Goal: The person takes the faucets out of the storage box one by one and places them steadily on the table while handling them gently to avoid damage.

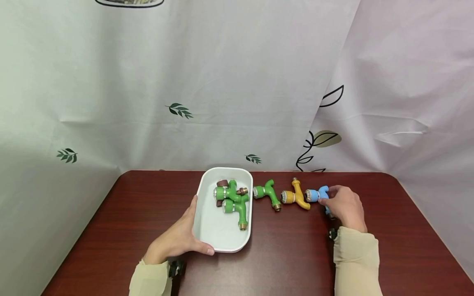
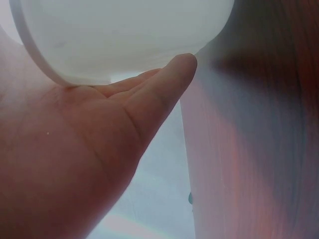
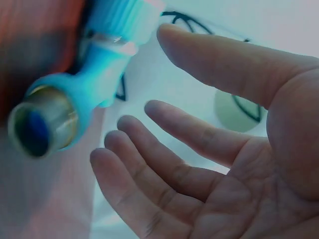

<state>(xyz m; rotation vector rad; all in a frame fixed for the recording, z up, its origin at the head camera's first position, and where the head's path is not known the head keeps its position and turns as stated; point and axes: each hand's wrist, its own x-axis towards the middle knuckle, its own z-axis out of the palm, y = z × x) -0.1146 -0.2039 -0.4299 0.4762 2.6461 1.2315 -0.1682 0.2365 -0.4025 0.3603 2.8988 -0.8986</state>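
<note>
My left hand (image 1: pixel 179 236) lies along the left side of a white tray (image 1: pixel 209 242), fingers straight and thumb at its near end. In the left wrist view the straight thumb (image 2: pixel 162 94) touches the tray's outer wall. Inside the tray lie green taps (image 1: pixel 240 211) and a partly hidden brown tap (image 1: pixel 222 183). At the right, my right hand (image 1: pixel 346 205) is at a blue tap (image 1: pixel 323 191). In the right wrist view its fingers are spread, with a gap between them and the tap's blue body (image 3: pixel 102 69).
Between the tray and the blue tap, a green tap (image 1: pixel 272 194) and a yellow tap (image 1: pixel 299 195) lie in a row on the dark red-brown table (image 1: pixel 281 255). A white patterned cloth (image 1: pixel 229 82) hangs behind the table and at its sides.
</note>
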